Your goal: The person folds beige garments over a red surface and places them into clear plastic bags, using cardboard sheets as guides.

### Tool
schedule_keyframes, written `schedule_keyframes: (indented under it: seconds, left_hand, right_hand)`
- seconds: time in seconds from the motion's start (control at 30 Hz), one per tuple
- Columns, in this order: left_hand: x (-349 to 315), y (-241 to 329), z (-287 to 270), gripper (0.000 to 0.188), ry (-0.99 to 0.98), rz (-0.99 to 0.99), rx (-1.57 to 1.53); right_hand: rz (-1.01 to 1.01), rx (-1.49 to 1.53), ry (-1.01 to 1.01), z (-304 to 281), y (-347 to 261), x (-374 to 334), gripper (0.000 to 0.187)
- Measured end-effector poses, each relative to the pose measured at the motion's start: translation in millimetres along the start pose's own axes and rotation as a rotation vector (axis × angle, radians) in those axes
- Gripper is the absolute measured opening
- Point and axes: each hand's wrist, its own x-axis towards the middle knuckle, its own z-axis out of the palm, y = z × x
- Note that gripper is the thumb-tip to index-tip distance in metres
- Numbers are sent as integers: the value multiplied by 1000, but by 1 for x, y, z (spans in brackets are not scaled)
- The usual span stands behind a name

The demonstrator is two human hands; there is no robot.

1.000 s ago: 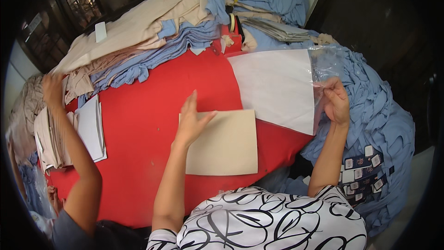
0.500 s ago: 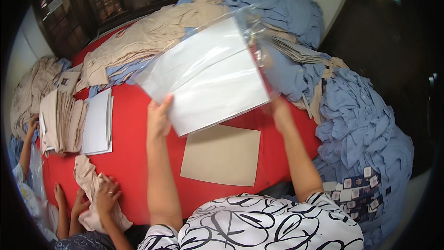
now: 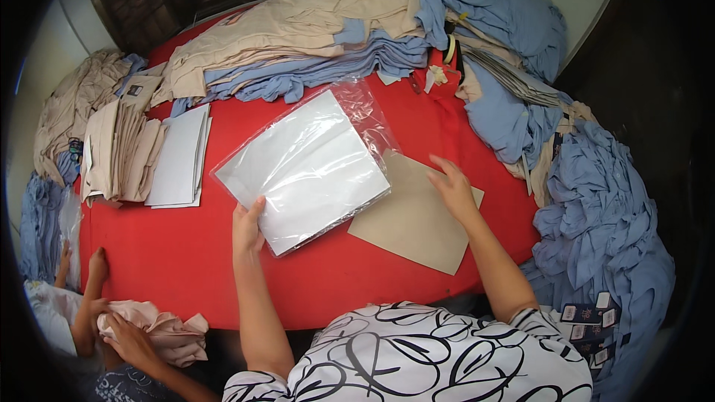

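Observation:
In a clear plastic bag lies a stack of white sheets point(image 3: 309, 171), tilted over the middle of the red table. My left hand point(image 3: 249, 227) grips its lower left edge, thumb on top. Beneath its right side is a brown piece of cardboard point(image 3: 421, 227), lying flat and turned at an angle. My right hand point(image 3: 453, 187) is over the upper right part of that cardboard, fingers apart and holding nothing. The bag's loose clear end point(image 3: 369, 115) sticks out past the sheets at the far side.
Beige folded garments point(image 3: 123, 152) stand at the left beside white boards point(image 3: 177, 167). Beige and blue clothes point(image 3: 298, 30) line the far edge, and blue garments point(image 3: 596, 216) heap at the right with tags point(image 3: 588, 320). Another person's hands point(image 3: 130, 339) handle beige cloth at lower left.
The bagged sheets have come down toward the table. My right hand has let go of them. The cardboard now lies farther right and is turned. The co-worker's cloth has moved nearer the edge.

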Motion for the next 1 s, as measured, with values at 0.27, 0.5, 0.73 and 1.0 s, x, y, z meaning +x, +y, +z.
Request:
schedule_keyframes:
  seconds: [0.27, 0.5, 0.73, 1.0]
  left_hand:
    - [-8, -19, -8, 34, 45, 62, 112]
    - [-19, -26, -25, 34, 75, 7, 203]
    - [-24, -29, -25, 32, 116, -29, 284]
    - [-29, -23, -2, 32, 181, -1, 312]
  right_hand:
    - [87, 636, -216, 47, -50, 61, 30]
    - [118, 647, -197, 60, -11, 70, 14]
    - [-136, -101, 162, 78, -45, 57, 36]
    - [-30, -256, 36, 112, -47, 86, 32]
